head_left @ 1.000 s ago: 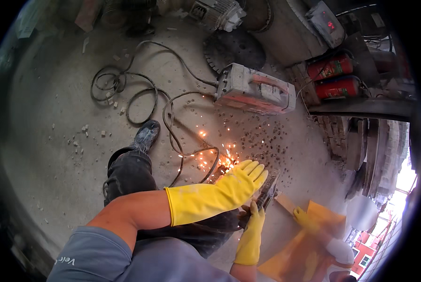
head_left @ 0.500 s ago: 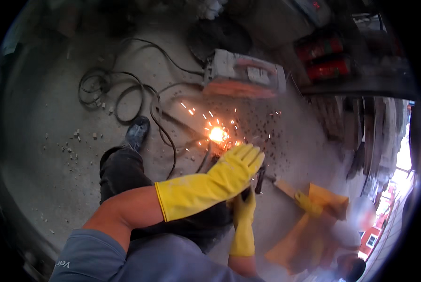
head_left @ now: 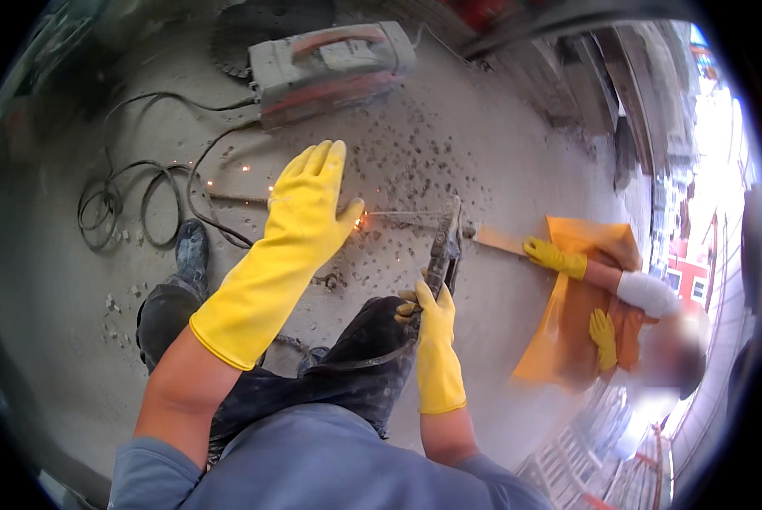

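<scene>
My left hand point(head_left: 303, 208), in a long yellow rubber glove, is raised with its fingers stretched up and thumb out, holding nothing. Beside its thumb, orange sparks point(head_left: 361, 222) glow at the end of a thin welding rod point(head_left: 406, 212). The rod sticks out from the head of a dark welding electrode holder point(head_left: 443, 248). Gloved likewise in yellow, my right hand point(head_left: 435, 316) is closed round the holder's handle, which stands upright. My left hand covers part of a thin bar point(head_left: 235, 198) on the floor.
A grey and orange welding machine point(head_left: 330, 68) stands ahead, with black cables point(head_left: 113, 200) looped at left. At right, a co-worker in an orange apron point(head_left: 560, 331) grips a flat light-brown strip point(head_left: 498, 240). Dark debris dots the concrete floor point(head_left: 508, 170). Boards point(head_left: 628, 93) lean beyond.
The bright flare has shrunk to a few sparks. My left hand has moved left and turned its fingers up, uncovering the holder in my right hand. The view has shifted right.
</scene>
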Demonstrator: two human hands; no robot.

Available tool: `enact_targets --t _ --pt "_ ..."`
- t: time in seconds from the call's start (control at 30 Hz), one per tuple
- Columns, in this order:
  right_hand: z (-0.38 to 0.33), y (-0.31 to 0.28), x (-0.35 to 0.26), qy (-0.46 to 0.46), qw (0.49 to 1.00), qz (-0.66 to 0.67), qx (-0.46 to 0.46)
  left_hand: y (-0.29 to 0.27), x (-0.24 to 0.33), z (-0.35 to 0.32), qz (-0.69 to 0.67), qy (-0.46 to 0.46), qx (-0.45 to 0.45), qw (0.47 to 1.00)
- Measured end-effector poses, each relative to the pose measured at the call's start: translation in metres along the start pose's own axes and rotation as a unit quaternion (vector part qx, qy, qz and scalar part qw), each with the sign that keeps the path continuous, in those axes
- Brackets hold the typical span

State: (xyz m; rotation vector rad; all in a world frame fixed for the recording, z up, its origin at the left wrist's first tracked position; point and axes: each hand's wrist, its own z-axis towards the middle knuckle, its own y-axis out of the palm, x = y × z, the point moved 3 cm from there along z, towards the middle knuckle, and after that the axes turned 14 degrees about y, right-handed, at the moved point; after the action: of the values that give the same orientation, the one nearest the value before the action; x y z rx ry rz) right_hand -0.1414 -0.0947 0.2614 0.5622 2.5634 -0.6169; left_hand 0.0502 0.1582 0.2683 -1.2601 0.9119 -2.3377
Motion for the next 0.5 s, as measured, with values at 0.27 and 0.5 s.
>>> enact_targets --t 0.27,0.5 --pt "0.018 0.006 0.011 0.018 1.000 0.010 -0.006 0.015 0.014 -0.006 -0.021 0.024 -0.047 0.998" --pt "0.023 0.013 0.010 0.008 1.000 -0.010 -0.023 0.011 0.018 -0.009 -0.016 0.022 -0.044 0.999"
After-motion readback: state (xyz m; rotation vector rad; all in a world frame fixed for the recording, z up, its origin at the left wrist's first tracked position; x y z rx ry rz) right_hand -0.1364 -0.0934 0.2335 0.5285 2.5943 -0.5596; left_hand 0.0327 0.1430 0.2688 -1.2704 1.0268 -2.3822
